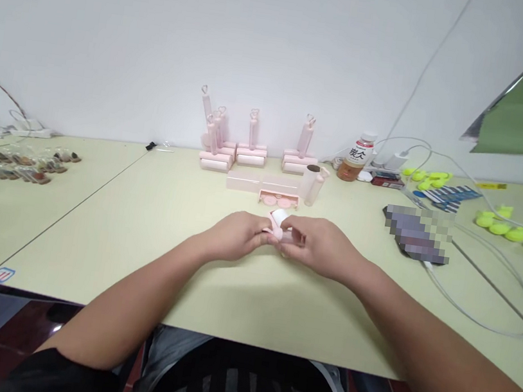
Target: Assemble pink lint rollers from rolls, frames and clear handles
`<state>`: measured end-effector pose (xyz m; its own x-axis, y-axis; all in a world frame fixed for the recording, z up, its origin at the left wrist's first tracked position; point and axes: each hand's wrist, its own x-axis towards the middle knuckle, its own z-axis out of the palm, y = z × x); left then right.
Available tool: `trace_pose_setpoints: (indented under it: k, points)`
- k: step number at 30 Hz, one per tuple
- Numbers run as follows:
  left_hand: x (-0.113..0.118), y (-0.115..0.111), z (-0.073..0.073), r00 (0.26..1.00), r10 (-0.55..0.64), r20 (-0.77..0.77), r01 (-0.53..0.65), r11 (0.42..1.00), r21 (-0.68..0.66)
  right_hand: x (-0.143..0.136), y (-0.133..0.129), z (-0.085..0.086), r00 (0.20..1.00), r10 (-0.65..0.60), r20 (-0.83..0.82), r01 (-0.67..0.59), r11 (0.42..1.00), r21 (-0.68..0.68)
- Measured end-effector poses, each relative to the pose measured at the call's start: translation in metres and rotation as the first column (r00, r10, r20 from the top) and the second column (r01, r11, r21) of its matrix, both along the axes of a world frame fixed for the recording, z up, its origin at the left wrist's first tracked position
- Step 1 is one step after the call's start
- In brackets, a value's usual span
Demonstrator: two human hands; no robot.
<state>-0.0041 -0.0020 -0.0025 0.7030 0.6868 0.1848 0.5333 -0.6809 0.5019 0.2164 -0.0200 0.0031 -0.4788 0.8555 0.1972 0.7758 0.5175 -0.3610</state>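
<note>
Pale pink plastic piece sits in the grip, pinched by left hand and right hand together, apparently unfinished. Just beyond the grip are a small tray and an upright tube (separate, so seemingly left to do); farther out, three pink clusters look done.

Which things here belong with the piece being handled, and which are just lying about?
Likely in the job:
held pink-and-white piece
small pink tray
pink-and-white sets

Likely just lying about:
drink bottle
phone
yellow-green pieces
</note>
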Motion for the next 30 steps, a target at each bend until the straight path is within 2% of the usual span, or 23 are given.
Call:
trace_pose_setpoints:
  k: [3,5,8,10,13,16,18,20,22,24,27,30]
  points:
    - [-0.014,0.013,0.001,0.993,0.08,0.089,-0.07,0.991,-0.111,0.011,0.013,-0.003,0.964,-0.065,-0.257,0.059,0.998,-0.033]
    - [-0.022,0.021,0.0,0.985,0.13,0.115,-0.107,0.977,-0.185,0.017,0.021,-0.009,0.893,-0.142,-0.427,0.119,0.99,-0.08]
    - [-0.025,0.026,-0.002,0.976,0.196,0.091,-0.182,0.972,-0.147,0.016,0.027,-0.017,0.774,-0.221,-0.593,0.16,0.975,-0.154]
    - [-0.021,0.024,-0.002,0.972,0.229,0.049,-0.228,0.973,-0.033,0.009,0.023,-0.021,0.749,-0.232,-0.62,0.168,0.972,-0.161]
    - [-0.01,0.015,-0.002,0.978,0.21,-0.015,-0.207,0.973,0.098,-0.004,0.011,-0.025,0.781,-0.199,-0.592,0.147,0.98,-0.136]
    - [0.0,0.005,-0.003,0.993,0.121,-0.012,-0.119,0.985,0.123,-0.01,0.006,-0.028,0.792,-0.121,-0.599,0.051,0.99,-0.133]
    - [0.002,0.001,-0.004,0.996,0.081,0.04,-0.085,0.989,0.117,-0.009,0.009,-0.031,0.744,-0.078,-0.664,-0.011,0.991,-0.13]
    - [0.002,0.0,-0.005,0.993,0.072,0.091,-0.082,0.99,0.114,-0.003,0.017,-0.034,0.687,-0.099,-0.72,0.015,0.992,-0.123]
    - [0.0,0.001,-0.005,0.991,0.07,0.118,-0.083,0.99,0.117,0.003,0.026,-0.036,0.709,-0.188,-0.679,0.129,0.982,-0.138]
    - [-0.002,0.003,-0.004,0.989,0.067,0.134,-0.083,0.989,0.123,0.006,0.03,-0.038,0.802,-0.282,-0.527,0.212,0.959,-0.19]
    - [-0.004,0.004,-0.005,0.987,0.056,0.148,-0.077,0.987,0.138,0.004,0.026,-0.038,0.926,-0.265,-0.27,0.192,0.944,-0.269]
    - [-0.004,0.004,-0.005,0.985,0.043,0.167,-0.066,0.989,0.134,-0.001,0.02,-0.036,0.943,-0.272,-0.191,0.19,0.913,-0.362]
